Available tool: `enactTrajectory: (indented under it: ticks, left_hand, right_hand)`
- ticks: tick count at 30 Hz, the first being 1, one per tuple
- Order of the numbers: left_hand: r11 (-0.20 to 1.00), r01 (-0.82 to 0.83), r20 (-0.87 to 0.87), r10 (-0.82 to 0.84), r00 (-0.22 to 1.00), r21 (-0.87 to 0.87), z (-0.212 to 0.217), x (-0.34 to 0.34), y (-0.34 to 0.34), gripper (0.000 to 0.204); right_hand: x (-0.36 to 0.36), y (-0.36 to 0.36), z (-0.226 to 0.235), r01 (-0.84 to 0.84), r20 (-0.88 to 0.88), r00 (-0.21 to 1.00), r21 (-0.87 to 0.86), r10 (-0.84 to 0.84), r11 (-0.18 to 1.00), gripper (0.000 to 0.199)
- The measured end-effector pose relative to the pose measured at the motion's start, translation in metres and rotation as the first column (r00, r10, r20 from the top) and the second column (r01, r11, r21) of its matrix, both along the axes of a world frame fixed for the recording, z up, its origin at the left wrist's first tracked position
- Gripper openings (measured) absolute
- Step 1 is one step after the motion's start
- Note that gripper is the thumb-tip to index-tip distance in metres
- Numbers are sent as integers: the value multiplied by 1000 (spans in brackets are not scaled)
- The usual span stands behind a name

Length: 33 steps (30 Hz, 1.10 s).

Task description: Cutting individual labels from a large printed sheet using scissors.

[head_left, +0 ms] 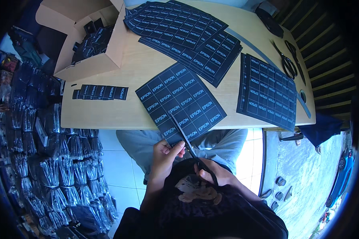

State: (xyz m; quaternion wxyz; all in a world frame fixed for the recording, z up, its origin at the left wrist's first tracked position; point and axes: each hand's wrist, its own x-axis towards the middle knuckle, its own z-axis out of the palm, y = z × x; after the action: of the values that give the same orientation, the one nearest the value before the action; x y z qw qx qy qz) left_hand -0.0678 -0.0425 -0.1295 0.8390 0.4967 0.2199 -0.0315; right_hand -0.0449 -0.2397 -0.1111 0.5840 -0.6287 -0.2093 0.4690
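Sheet and scissors held at the near edge of the table. We find the black printed sheet [187,95] ahead of both hands, mostly on the table [123,115], its near corner overhanging the lap. For a true cut, we would guide the blades along the pale grid line, turn the sheet rather than the wrist, and take long, even strokes without snapping the tips together. We would also hold the strip beside the line flat, keeping the thumb off the blade's path.

The left hand [163,154] is nearly closed, thumb over curled fingers, pinching the near corner; its forearm rises steeply from below. The right hand [217,172] is curled around the handles of the scissors [190,148], its forearm slanting in from the lower right, so that the blades point away and leftward across the sheet. We cannot tell how far apart the blades stand. Beyond the left hand, to its left, lies a row of small black pieces [99,92]; farther off stands a cardboard box [87,66]. Right of the right hand and beyond it rests a stack of similar sheets [269,93].
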Motion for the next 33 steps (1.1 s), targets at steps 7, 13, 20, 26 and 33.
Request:
enactTrajectory:
  ticks: [7, 13, 20, 26, 33]
  left_hand:
    - [1000, 5, -5, -5, 1000, -5, 0, 0, 1, 7]
    - [1000, 0, 13, 0, 1000, -14, -2, -1, 1, 8]
    - [1000, -5, 13, 5, 1000, -18, -1, -1, 2, 9]
    - [1000, -16, 9, 16, 1000, -17, -3, -2, 1, 10]
    - [1000, -15, 13, 15, 1000, -25, 0, -2, 2, 10]
  right_hand:
    - [0, 6, 0, 64, 33, 997, -4, -64, 998, 65]
    - [-1, 1, -9, 55, 62, 997, -16, -54, 998, 51]
    - [-3, 2, -4, 102, -3, 995, -22, -102, 995, 47]
    - [-5, 6, -4, 115, 8, 993, -34, -115, 993, 51]
    - [-3, 7, 2, 116, 64, 992, -96, -110, 989, 52]
